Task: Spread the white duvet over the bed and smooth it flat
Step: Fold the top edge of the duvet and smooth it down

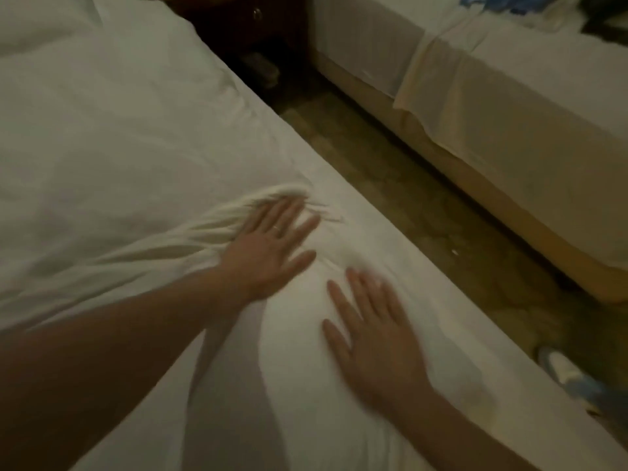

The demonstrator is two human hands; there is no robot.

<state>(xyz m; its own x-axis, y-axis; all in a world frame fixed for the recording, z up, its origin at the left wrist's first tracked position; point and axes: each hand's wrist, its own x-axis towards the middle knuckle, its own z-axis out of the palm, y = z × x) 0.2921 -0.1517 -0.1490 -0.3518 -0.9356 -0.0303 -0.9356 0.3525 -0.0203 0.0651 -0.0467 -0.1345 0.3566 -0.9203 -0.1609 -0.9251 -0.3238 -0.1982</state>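
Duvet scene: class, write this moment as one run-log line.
left hand: flat on duvet, beside bunched wrinkles | right hand: flat on duvet near bed edge | smoothing unfinished

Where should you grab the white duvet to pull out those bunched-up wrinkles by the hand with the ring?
Probably grip the white duvet along its edge near the aisle, just past the wrinkles, coming from the aisle side. The folds fan out from the left hand and the cloth lies flat elsewhere, so that edge gives something to pinch.

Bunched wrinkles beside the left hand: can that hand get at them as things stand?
Probably yes. The left hand lies flat on the duvet, fingertips already touching the wrinkles; nothing lies between.
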